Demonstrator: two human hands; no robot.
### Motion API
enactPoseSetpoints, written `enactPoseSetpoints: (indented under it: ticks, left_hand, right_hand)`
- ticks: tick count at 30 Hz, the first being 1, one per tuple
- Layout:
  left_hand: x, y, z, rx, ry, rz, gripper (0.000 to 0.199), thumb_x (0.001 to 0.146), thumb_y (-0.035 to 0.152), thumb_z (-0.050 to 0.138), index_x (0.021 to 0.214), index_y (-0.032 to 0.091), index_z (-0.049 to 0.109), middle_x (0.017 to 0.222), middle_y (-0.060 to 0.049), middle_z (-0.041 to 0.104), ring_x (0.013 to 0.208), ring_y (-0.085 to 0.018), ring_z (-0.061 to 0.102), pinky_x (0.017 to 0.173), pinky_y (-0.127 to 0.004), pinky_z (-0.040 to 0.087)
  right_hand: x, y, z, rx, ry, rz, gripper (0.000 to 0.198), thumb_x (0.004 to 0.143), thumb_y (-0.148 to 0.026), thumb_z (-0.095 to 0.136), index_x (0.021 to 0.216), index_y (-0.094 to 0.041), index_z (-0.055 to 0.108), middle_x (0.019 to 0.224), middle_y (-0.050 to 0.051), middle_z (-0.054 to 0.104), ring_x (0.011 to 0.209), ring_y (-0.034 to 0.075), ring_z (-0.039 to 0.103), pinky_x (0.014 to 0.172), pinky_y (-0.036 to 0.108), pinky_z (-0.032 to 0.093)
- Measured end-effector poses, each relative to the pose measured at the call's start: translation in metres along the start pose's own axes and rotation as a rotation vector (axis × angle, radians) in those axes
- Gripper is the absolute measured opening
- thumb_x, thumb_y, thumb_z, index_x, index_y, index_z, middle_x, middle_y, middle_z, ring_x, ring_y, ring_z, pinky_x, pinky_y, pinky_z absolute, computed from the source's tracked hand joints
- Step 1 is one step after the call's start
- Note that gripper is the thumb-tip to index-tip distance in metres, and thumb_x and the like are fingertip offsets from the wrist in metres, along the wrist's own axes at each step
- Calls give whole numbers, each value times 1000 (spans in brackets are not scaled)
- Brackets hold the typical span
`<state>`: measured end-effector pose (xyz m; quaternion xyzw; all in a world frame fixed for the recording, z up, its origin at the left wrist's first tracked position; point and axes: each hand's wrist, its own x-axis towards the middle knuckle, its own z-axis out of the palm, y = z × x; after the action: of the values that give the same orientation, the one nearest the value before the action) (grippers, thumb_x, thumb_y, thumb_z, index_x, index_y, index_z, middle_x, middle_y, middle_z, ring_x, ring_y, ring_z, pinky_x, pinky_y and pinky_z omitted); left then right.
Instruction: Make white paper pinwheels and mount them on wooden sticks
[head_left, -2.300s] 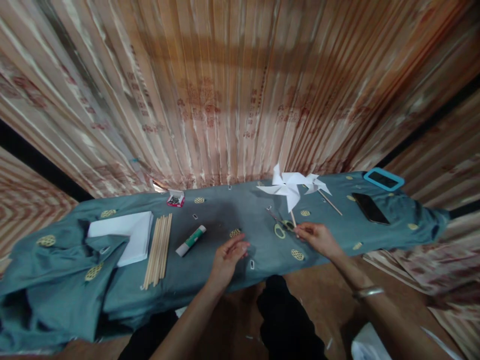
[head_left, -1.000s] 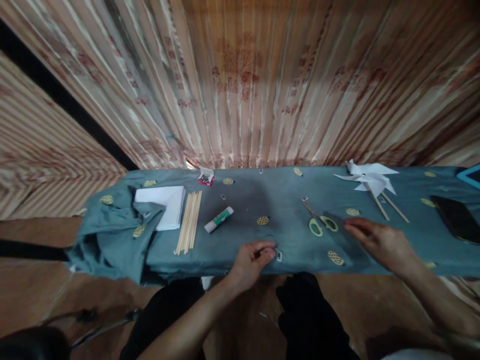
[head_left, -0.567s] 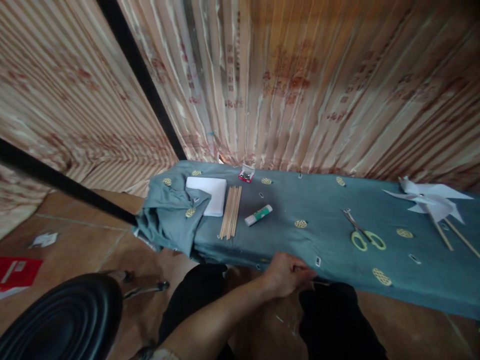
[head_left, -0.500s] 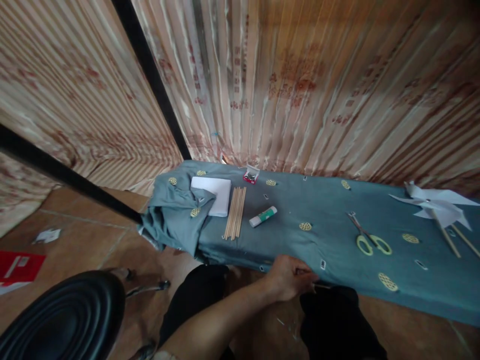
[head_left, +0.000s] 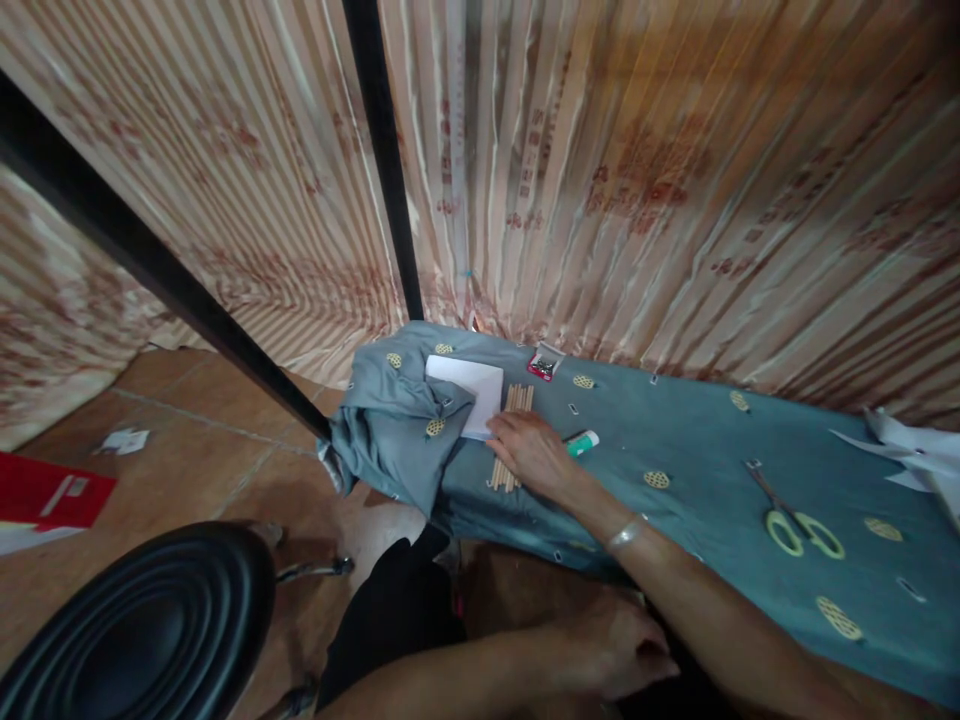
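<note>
My right hand (head_left: 532,450), with a bracelet at the wrist, reaches across the bench to a stack of white paper (head_left: 480,385). Its fingertips and thumb close at the paper's lower right corner. Beneath and beside this hand lies a row of thin wooden sticks (head_left: 516,400), partly covered by the palm. A glue stick (head_left: 581,443) is just right of it, half hidden by the wrist. Low over my lap, my left hand (head_left: 634,645) is curled with its fingers together; blur and the pose hide what is in it.
The bench's grey-green cloth (head_left: 697,430) bears scissors (head_left: 795,525) with yellow-green handles, a small red box (head_left: 541,362) of metal bits, and a white paper pinwheel (head_left: 919,455) at the right. A black stool (head_left: 142,640) and a red packet (head_left: 56,490) are at the left.
My right hand has come into view and reached left to the paper. My left hand has drawn down toward my lap. The view has turned left, shifting everything rightward.
</note>
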<state>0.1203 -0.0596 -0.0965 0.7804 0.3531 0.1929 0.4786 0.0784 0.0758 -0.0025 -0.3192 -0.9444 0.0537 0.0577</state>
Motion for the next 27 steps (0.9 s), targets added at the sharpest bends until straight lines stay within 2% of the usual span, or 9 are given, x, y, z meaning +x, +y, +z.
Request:
enactPoseSetpoints:
  ticks: [3, 6, 8, 13, 23, 27]
  left_hand:
    - [-5, 6, -5, 103, -62, -4, 21, 90, 32, 59, 95, 16, 72, 93, -7, 76, 88, -19, 70, 78, -24, 50]
    - [-8, 12, -13, 159, -68, 27, 20, 90, 32, 59, 93, 16, 72, 91, -6, 76, 86, -18, 70, 76, -23, 50]
    - [-9, 13, -15, 170, -59, 36, 18, 90, 31, 60, 90, 17, 71, 89, -5, 76, 83, -17, 70, 74, -22, 50]
    - [-8, 11, -13, 194, -23, 41, 18, 90, 32, 60, 86, 18, 71, 84, -3, 76, 79, -16, 69, 72, -22, 49]
    - [-8, 15, -17, 230, -46, 18, 23, 92, 34, 57, 94, 16, 71, 88, -5, 76, 82, -16, 70, 73, -20, 49]
    - [-7, 14, -16, 218, -27, 27, 21, 91, 34, 58, 91, 17, 71, 87, -5, 76, 82, -16, 70, 77, -21, 50]
  right_hand:
    - [17, -3, 1, -191, -112, -46, 24, 95, -24, 50, 108, -9, 64, 113, 17, 66, 108, 27, 59, 93, 36, 45]
    - [24, -4, 1, -217, -186, -80, 24, 94, -11, 43, 101, -8, 66, 102, 17, 68, 101, 25, 62, 84, 32, 48]
    - [25, -3, 1, -230, -209, -95, 25, 94, -10, 42, 103, -7, 65, 102, 17, 68, 100, 25, 63, 82, 32, 49]
    - [25, -3, -1, -273, -238, -116, 29, 93, -6, 39, 109, -5, 62, 108, 20, 66, 100, 26, 63, 80, 34, 51]
    - [26, -10, 6, -354, -242, -186, 28, 89, -1, 38, 103, 0, 63, 98, 23, 66, 90, 27, 65, 70, 34, 51]
    - [30, -11, 2, -357, -242, -214, 28, 88, 0, 38, 100, -2, 63, 97, 23, 67, 87, 27, 65, 69, 35, 51]
